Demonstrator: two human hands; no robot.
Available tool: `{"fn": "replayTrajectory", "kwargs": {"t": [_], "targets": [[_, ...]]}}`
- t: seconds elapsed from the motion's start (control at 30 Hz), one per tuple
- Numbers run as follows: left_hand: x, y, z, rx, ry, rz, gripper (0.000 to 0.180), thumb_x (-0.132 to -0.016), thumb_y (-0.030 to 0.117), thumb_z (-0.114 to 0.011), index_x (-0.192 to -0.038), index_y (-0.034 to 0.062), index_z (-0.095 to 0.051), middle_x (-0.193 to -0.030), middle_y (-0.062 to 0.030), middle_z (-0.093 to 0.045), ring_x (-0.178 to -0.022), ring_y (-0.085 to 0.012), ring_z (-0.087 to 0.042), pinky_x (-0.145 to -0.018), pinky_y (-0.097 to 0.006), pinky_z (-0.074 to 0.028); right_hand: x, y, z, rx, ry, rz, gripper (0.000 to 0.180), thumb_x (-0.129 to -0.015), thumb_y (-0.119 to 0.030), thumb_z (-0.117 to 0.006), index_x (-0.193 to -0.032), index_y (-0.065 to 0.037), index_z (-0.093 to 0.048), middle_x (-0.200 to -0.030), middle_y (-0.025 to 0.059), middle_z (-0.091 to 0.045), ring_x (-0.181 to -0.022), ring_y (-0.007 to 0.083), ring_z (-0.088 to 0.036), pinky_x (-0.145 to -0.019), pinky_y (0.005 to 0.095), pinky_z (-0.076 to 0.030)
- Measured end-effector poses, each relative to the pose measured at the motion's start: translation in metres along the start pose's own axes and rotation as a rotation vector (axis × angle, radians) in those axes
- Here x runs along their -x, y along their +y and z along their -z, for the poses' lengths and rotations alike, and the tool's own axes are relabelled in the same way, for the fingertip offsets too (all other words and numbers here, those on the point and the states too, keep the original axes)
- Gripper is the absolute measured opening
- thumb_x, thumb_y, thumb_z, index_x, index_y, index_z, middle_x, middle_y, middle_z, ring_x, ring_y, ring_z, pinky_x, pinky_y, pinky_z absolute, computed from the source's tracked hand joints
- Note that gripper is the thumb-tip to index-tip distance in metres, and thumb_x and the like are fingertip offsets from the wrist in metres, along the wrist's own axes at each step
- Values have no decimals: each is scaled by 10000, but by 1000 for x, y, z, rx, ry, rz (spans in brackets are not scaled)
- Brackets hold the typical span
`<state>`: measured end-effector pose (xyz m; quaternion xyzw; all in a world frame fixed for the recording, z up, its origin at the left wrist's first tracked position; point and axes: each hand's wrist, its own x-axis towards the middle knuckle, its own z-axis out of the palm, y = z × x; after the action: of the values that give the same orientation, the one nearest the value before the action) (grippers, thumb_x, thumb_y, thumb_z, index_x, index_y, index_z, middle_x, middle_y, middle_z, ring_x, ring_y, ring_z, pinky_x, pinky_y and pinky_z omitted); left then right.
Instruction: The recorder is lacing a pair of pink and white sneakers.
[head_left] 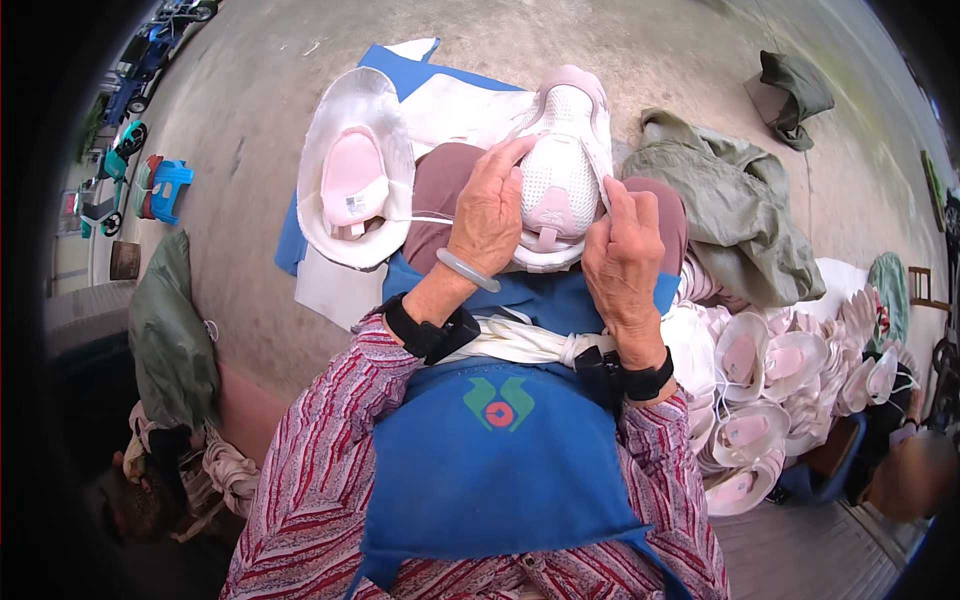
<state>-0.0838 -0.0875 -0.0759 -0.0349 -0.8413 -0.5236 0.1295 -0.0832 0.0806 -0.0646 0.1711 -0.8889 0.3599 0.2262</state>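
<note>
A white mesh shoe upper (556, 170) with pale pink trim lies over my lap, its laced side facing up. My left hand (488, 208) grips its left edge, thumb against the mesh and fingers bent along the side. At the right edge, my right hand (624, 245) is closed, thumb and forefinger pinching the rim. Beside my left hand rests a second shoe upper (312, 190), with a pink insole (353, 175) showing inside its wide white rim. A thin white cord (428, 217) runs from it toward my left wrist. My hands hide what the fingertips press underneath.
A heap of similar pink and white shoe uppers (748, 428) is piled at my right. Grey-green cloth (720, 205) lies beyond it, and a green covered bundle (172, 335) stands at left. Another person (905, 475) sits at far right. A blue stool (171, 190) stands farther off.
</note>
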Motion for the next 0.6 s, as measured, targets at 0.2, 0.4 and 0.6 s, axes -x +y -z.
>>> {"fn": "replayTrajectory", "kwargs": {"t": [0.2,0.4,0.6], "targets": [[21,0,4,-88,72,-72,345,-955,72,-402,-1287,-2,-460,-1232,-210,-527,-1148,-344,-526,-979,-383,-417,-5,-12,12,3,-160,14,423,-716,63,-548,-1132,-7,-578,-880,162,-543,-759,319,-586,-657,372,-497],[10,12,24,-144,-22,28,219,-933,71,-510,-1129,-27,-504,-1099,-192,-584,-1009,-293,-596,-871,-344,-465,-16,-14,22,66,-184,174,488,-715,-18,-636,-1198,-37,-570,-1105,159,-579,-1014,335,-574,-865,398,-460],[0,20,47,-437,-159,-4,137,-870,59,-562,-851,-1,-440,-716,-185,-513,-642,-392,-533,-579,-454,-416,-23,-24,-7,8,-348,273,634,-694,-212,-722,-1274,-66,-510,-1301,127,-473,-1227,340,-424,-976,456,-358]]}}
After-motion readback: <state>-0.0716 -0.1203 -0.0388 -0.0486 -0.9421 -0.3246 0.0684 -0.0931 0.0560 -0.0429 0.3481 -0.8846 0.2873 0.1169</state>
